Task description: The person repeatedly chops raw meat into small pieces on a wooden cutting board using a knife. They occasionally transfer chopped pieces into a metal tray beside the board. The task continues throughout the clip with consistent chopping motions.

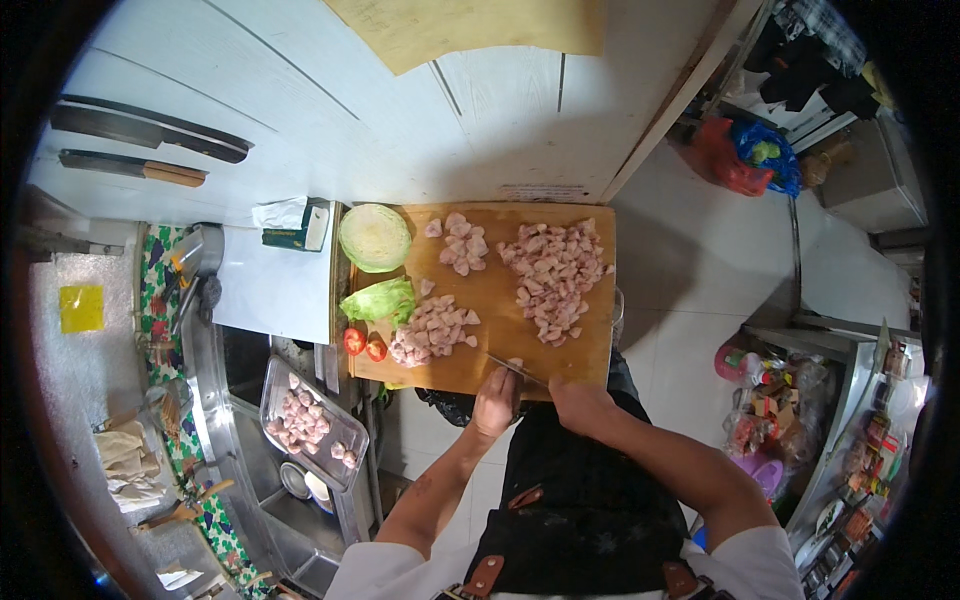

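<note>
At the near edge of a wooden cutting board [499, 300], my right hand [577, 405] is closed around the handle of a knife [517, 369], its blade pointing left. My left hand [498, 397] has its fingers bent around a small piece of raw meat [515, 363] beside the blade. A large pile of cut raw meat [555, 277] lies on the board's right side. A smaller pile [433, 331] is left of my hands, and a small cluster [463, 244] lies farther back. Half a cabbage [375, 238], lettuce leaves [379, 301] and tomato halves [355, 341] line the left side.
A clear tray [349, 431] with meat pieces rests over the steel sink [300, 517] at left. A tissue box [304, 232] stands on a white surface. Large knives [150, 131] hang on the wall. Plastic bags [739, 157] lie on the floor; a shelf [832, 420] stands right.
</note>
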Motion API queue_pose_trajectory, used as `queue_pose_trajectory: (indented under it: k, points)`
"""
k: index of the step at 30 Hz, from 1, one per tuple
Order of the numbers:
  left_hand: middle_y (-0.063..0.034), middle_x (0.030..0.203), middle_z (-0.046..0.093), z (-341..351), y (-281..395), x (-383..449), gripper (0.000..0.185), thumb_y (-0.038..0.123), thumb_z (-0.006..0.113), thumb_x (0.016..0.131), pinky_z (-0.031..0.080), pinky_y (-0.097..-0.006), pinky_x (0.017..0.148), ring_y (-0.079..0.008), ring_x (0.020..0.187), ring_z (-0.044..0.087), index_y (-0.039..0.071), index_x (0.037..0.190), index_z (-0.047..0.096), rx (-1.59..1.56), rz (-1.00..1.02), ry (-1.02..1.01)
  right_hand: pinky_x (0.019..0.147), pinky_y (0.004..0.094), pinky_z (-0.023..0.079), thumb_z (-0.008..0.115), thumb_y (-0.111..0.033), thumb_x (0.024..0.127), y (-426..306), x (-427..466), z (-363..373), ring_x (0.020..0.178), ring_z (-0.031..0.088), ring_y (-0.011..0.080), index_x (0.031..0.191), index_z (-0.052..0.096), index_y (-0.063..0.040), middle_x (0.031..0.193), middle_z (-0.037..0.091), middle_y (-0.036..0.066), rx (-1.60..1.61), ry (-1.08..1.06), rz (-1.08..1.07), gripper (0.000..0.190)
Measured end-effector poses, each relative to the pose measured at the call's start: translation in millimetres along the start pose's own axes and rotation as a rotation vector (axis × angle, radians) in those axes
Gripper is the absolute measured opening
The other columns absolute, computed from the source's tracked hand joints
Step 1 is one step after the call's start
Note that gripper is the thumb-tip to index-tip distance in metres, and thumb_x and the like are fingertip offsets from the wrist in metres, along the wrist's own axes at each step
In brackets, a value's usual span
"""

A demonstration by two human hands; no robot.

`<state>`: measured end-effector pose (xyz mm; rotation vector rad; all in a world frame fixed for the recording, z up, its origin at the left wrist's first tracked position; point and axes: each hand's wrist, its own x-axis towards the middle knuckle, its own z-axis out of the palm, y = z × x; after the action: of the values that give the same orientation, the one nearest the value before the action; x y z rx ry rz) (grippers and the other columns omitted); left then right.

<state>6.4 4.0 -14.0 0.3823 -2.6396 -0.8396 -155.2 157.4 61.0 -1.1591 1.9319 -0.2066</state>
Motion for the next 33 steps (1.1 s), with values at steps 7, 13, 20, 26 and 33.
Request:
queue_pose_trajectory:
  k: [7, 13, 20, 26, 33]
  points:
    - [-0.0176, 0.110, 0.067, -10, 4, 1, 0.023, -0.001, 0.073, 0.085, 0.058, -0.0465, 0.079, -0.0359, 0.094, 0.068, -0.002, 0.107, 0.071, 0.059, 0.120, -0.055, 0.073, 0.0588, 0.061, 0.055, -0.012, 0.098, -18, 26, 5, 0.083, 0.077, 0.0466, 0.118, 0.054, 0.002, 0.088, 0.077, 0.026, -0.006, 0.020, -0.043, 0.024]
    - [-0.0155, 0.104, 0.067, -14, 8, 1, 0.019, 0.000, 0.076, 0.087, 0.058, -0.0442, 0.078, -0.0352, 0.089, 0.068, 0.000, 0.105, 0.069, 0.019, -0.034, -0.029, 0.075, 0.0589, 0.059, 0.052, -0.017, 0.104, -4, 24, 2, 0.084, 0.075, 0.0485, 0.123, 0.050, 0.002, 0.089, 0.076, 0.027, 0.089, 0.063, -0.076, 0.027]
    - [-0.0201, 0.109, 0.067, -13, 19, 9, 0.039, 0.003, 0.080, 0.089, 0.058, -0.0451, 0.085, -0.0390, 0.101, 0.069, 0.002, 0.123, 0.060, -0.217, -0.445, 0.049, 0.075, 0.0603, 0.056, 0.052, -0.024, 0.108, 24, -11, -16, 0.081, 0.071, 0.0509, 0.121, 0.050, 0.002, 0.090, 0.072, 0.030, 0.289, 0.251, -0.040, 0.029]
    - [-0.0150, 0.116, 0.070, -26, 3, 30, 0.030, -0.001, 0.078, 0.088, 0.058, -0.0423, 0.083, -0.0357, 0.102, 0.070, 0.006, 0.115, 0.068, -0.082, 0.053, -0.090, 0.071, 0.0588, 0.057, 0.055, -0.023, 0.107, 35, -31, -14, 0.077, 0.070, 0.0501, 0.117, 0.049, 0.001, 0.082, 0.070, 0.027, 0.223, 0.367, -0.045, 0.027]
    - [-0.0126, 0.098, 0.072, 6, 29, -5, 0.026, -0.006, 0.078, 0.089, 0.058, -0.0359, 0.078, -0.0317, 0.092, 0.071, 0.004, 0.113, 0.074, -0.171, -0.351, 0.046, 0.063, 0.0561, 0.058, 0.055, -0.020, 0.105, 36, -56, 12, 0.072, 0.072, 0.0467, 0.118, 0.051, 0.002, 0.085, 0.073, 0.026, 0.167, 0.294, 0.047, 0.026]
